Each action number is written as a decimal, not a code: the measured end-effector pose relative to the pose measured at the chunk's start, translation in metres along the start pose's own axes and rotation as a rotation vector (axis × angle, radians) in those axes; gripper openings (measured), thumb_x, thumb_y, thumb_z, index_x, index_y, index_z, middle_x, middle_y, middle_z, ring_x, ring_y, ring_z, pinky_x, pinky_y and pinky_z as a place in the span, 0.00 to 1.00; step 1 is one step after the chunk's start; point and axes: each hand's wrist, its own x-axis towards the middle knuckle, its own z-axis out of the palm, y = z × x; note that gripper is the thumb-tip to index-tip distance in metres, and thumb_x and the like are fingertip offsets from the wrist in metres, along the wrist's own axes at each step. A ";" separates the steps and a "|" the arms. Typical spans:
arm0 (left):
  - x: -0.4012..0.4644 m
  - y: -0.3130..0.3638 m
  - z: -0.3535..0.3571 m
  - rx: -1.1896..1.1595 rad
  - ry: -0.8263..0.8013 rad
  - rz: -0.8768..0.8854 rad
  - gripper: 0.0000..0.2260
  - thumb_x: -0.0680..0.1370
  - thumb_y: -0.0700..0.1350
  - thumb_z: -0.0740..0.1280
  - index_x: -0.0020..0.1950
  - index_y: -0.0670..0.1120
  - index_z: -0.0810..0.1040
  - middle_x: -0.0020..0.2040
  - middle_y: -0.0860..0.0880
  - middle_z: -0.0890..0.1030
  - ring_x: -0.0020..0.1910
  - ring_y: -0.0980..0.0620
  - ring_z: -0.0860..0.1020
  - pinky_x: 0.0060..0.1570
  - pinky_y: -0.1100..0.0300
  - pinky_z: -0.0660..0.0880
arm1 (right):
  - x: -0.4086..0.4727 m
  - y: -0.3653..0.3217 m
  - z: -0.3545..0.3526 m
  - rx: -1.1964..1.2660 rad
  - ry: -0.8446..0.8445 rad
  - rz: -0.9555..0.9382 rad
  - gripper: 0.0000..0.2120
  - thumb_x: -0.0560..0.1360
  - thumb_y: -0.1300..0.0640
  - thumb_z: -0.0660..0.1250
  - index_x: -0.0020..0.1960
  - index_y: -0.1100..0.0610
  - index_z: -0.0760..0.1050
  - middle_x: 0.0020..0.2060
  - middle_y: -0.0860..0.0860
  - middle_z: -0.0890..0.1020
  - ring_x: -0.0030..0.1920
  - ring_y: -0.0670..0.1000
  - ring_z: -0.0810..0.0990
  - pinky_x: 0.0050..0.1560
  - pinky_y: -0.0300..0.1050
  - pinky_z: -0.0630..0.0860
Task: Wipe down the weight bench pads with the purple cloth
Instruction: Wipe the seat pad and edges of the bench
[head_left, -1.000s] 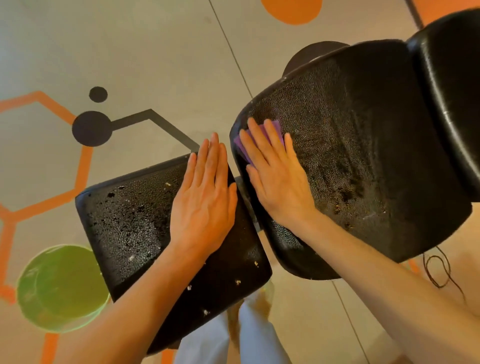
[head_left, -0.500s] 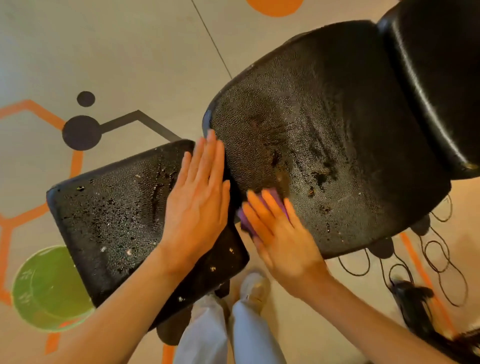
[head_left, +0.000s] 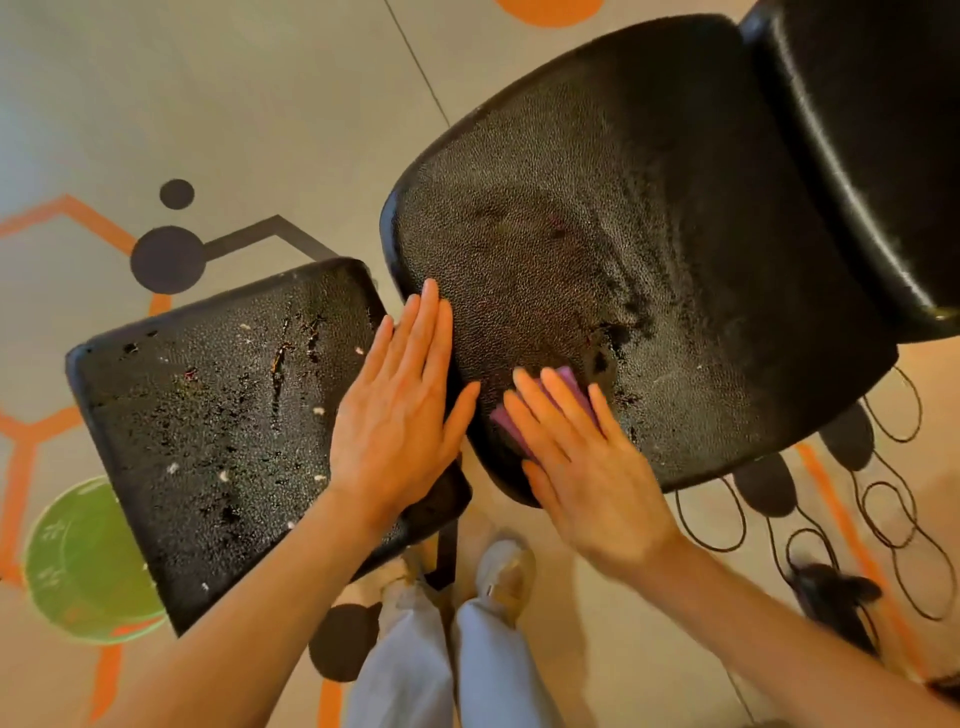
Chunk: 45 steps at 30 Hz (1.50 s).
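Note:
Two black textured bench pads fill the view. The smaller seat pad (head_left: 218, 426) at the left is worn and speckled with white flecks. The larger back pad (head_left: 623, 249) lies to the right. My left hand (head_left: 400, 410) lies flat, fingers together, on the seat pad's right edge, its fingertips reaching the back pad. My right hand (head_left: 576, 457) presses the purple cloth (head_left: 566, 384) flat against the near lower edge of the back pad. Only the cloth's edges show around my fingers.
A third glossy black pad (head_left: 872, 130) sits at the top right. A green round lid or bowl (head_left: 83, 561) lies on the floor at the lower left. Black looped cords (head_left: 883, 519) lie on the floor at the right. My shoes (head_left: 504, 571) stand below the pads.
My right hand slid the cloth from the back pad's upper left edge down to its near lower edge. The left hand stayed on the seat pad. The camera view shifted.

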 end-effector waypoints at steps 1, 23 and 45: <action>0.000 0.001 0.000 0.004 -0.001 0.002 0.31 0.82 0.59 0.48 0.80 0.42 0.48 0.80 0.43 0.46 0.79 0.49 0.47 0.78 0.52 0.49 | 0.026 0.008 -0.002 -0.002 0.026 0.024 0.27 0.80 0.51 0.51 0.78 0.56 0.55 0.78 0.53 0.55 0.78 0.53 0.51 0.75 0.57 0.55; -0.002 0.006 0.003 0.041 -0.001 0.116 0.30 0.82 0.56 0.51 0.79 0.40 0.51 0.80 0.42 0.49 0.79 0.47 0.47 0.78 0.50 0.50 | 0.065 -0.024 -0.001 0.070 0.161 0.422 0.27 0.83 0.51 0.50 0.79 0.57 0.50 0.79 0.54 0.51 0.79 0.54 0.47 0.77 0.57 0.51; -0.006 0.007 0.010 -0.028 -0.022 0.205 0.29 0.83 0.53 0.50 0.79 0.39 0.48 0.80 0.41 0.47 0.79 0.46 0.47 0.78 0.51 0.50 | 0.055 0.025 -0.014 -0.016 0.248 1.001 0.27 0.82 0.52 0.50 0.78 0.58 0.50 0.78 0.57 0.53 0.78 0.57 0.50 0.76 0.60 0.50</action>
